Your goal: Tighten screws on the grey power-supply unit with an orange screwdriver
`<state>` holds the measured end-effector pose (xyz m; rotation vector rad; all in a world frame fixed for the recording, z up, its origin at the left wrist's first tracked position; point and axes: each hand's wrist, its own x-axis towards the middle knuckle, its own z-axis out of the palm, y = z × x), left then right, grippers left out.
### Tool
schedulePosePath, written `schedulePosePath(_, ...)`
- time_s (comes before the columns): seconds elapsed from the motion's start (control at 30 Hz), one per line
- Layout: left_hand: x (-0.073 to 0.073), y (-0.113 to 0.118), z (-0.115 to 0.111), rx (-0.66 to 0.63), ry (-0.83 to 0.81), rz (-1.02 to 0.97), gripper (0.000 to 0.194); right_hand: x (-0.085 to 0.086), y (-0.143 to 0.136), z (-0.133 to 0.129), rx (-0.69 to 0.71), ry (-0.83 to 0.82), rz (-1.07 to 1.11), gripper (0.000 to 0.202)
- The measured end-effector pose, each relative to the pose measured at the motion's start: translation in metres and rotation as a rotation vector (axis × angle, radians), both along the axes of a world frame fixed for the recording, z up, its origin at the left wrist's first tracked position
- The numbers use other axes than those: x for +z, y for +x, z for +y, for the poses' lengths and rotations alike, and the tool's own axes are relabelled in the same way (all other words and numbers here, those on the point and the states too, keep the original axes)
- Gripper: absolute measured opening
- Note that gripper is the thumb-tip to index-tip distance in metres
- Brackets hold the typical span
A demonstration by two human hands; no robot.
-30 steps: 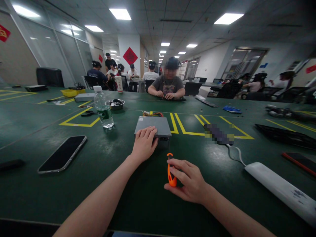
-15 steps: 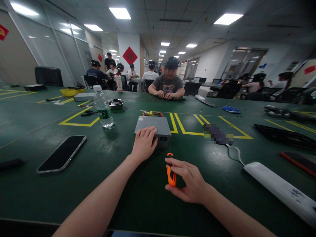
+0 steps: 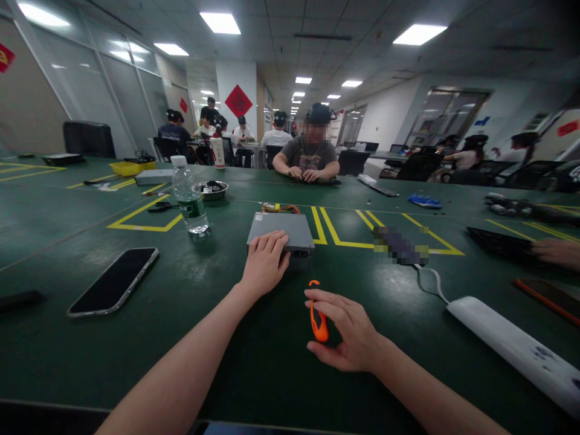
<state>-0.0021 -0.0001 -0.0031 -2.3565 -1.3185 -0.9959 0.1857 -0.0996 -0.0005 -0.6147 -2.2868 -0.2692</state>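
Observation:
A grey metal box with coloured cables at its back lies on the green table. My left hand rests on its top and front left edge, fingers bent over it. In front of the box, my right hand holds an orange and black screwdriver between fingers and thumb. The screwdriver's shaft points away from me, its tip at the front right corner of the box; the exact contact is too small to tell.
On the left are a water bottle, a phone and a metal bowl. A white power strip lies at right, near another person's hand. Someone sits across the table.
The screwdriver's handle has shifted slightly right and tilted, with my right hand's fingers moving along. Another person's hand has appeared at the right edge. My left hand has stayed put.

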Motion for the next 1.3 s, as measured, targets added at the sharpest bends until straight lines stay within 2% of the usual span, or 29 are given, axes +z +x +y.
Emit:
schedulePosePath(0.13, 0.0002, 0.0001, -0.0002, -0.003, -0.006, -0.005, 0.031, 0.0028, -0.002, -0.0005, -0.026, 0.049, -0.057, 0.033)
schedulePosePath(0.37, -0.0002, -0.0003, 0.0001, -0.003, 0.004, 0.001, 0.031, 0.0005, -0.0026, 0.0021, -0.061, 0.044, 0.071, 0.038)
schedulePosePath(0.6, 0.0002, -0.0003, 0.0005, -0.002, 0.0, 0.004, 0.032, 0.0037, -0.0009, -0.0011, -0.051, 0.031, -0.062, 0.035)
schedulePosePath(0.83, 0.0007, -0.0009, -0.0005, -0.007, -0.007, 0.002, 0.032, -0.0024, -0.0016, 0.0019, -0.025, 0.001, 0.074, 0.034)
schedulePosePath(0.93, 0.0005, -0.0012, -0.0004, -0.002, -0.006, 0.006, 0.031, -0.0014, -0.0013, 0.0013, -0.039, 0.0, -0.003, 0.034)
schedulePosePath(1.1, -0.0001, -0.001, 0.0002, 0.002, -0.005, 0.012, 0.031, 0.0027, -0.0037, -0.0023, 0.003, 0.103, -0.122, 0.016)
schedulePosePath(1.3, 0.0004, -0.0008, -0.0002, 0.001, -0.005, 0.008, 0.031, 0.0016, -0.0039, -0.0048, 0.006, 0.096, -0.097, 0.02)
